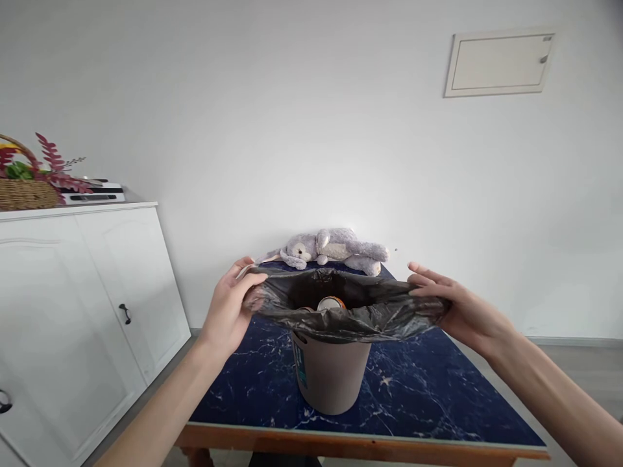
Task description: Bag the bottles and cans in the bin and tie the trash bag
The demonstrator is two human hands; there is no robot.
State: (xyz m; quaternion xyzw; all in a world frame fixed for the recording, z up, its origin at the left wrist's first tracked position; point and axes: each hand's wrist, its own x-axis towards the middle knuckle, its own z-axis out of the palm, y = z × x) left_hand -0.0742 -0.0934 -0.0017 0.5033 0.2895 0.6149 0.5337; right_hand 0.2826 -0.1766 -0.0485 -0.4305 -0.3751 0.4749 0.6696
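Note:
A black trash bag (341,324) lines a grey-brown trash bin (333,376), its mouth pulled wide to both sides above the rim. My left hand (231,301) pinches the bag's left edge between thumb and fingers. On the other side, my right hand (450,305) grips the right edge, thumb on top and some fingers stretched out. Inside the bag the top of a can (331,303) with an orange rim shows, and beside it part of another item I cannot make out. The bin stands upright.
The bin rests on a table (413,389) with a dark blue marbled top and wooden edge. A plush bunny (335,250) lies at its far end by the wall. To the left, a white cabinet (87,292) carries a wicker basket (26,193) of artificial plants.

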